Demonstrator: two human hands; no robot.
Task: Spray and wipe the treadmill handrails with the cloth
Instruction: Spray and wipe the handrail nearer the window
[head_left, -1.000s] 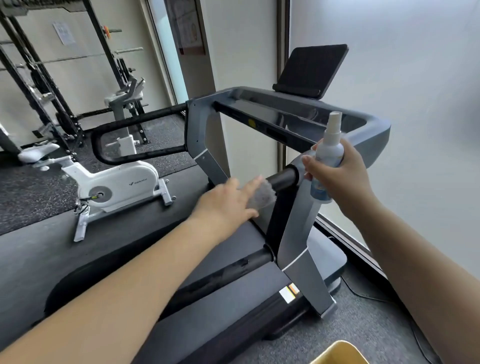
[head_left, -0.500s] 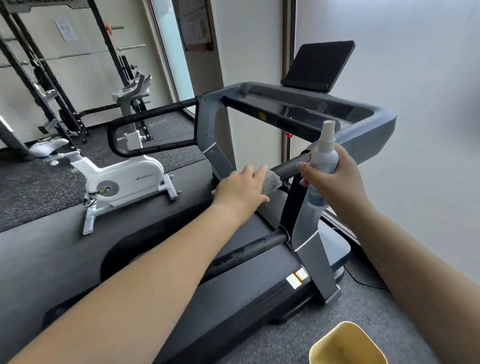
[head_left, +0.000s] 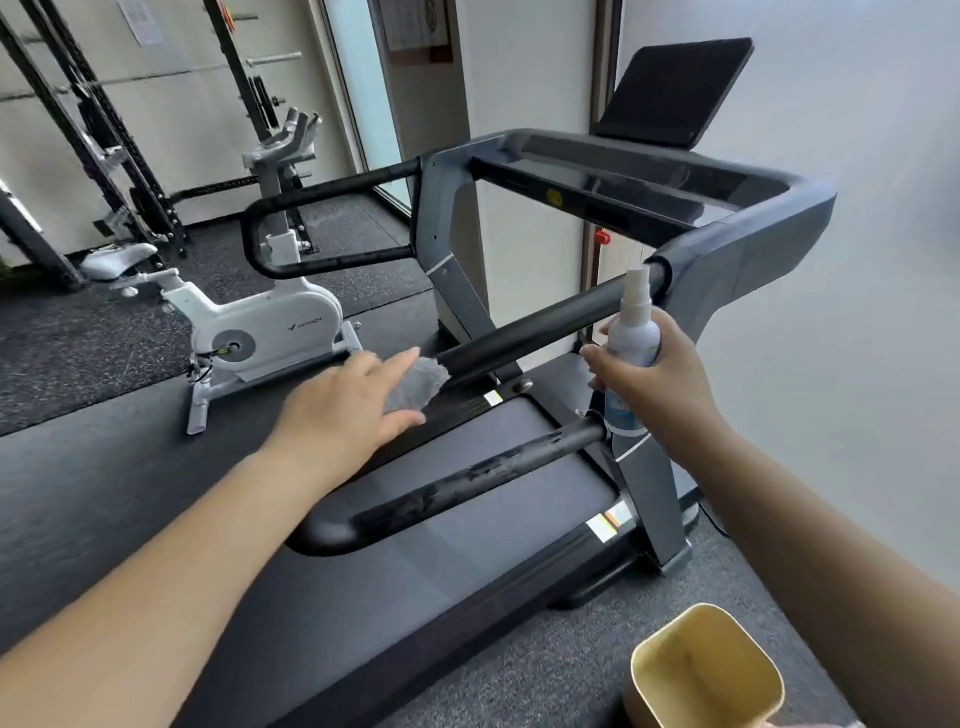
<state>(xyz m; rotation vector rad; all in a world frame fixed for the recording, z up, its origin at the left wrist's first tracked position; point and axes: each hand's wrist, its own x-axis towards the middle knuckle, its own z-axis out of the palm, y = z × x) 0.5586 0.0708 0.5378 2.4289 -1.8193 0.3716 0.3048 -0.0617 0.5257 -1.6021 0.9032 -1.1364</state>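
Note:
A dark grey treadmill (head_left: 769, 234) fills the middle of the view. Its right handrail is a black looped bar with an upper run (head_left: 535, 325) and a scuffed lower run (head_left: 467, 483). My left hand (head_left: 348, 410) presses a grey cloth (head_left: 418, 384) around the near end of the upper run. My right hand (head_left: 660, 374) holds a white spray bottle (head_left: 631, 343) upright beside the rail, nozzle near the rail's far end. The left handrail (head_left: 322, 228) loops out on the far side.
A white exercise bike (head_left: 260, 332) stands left of the treadmill on the black mat. A squat rack (head_left: 98, 140) lines the back wall. A beige bin (head_left: 701, 670) sits on the floor at the bottom right. A pale wall runs along the right.
My left hand has slid the cloth back along the upper rail toward me, baring more of the bar. The view has pulled back and the bin has come into sight.

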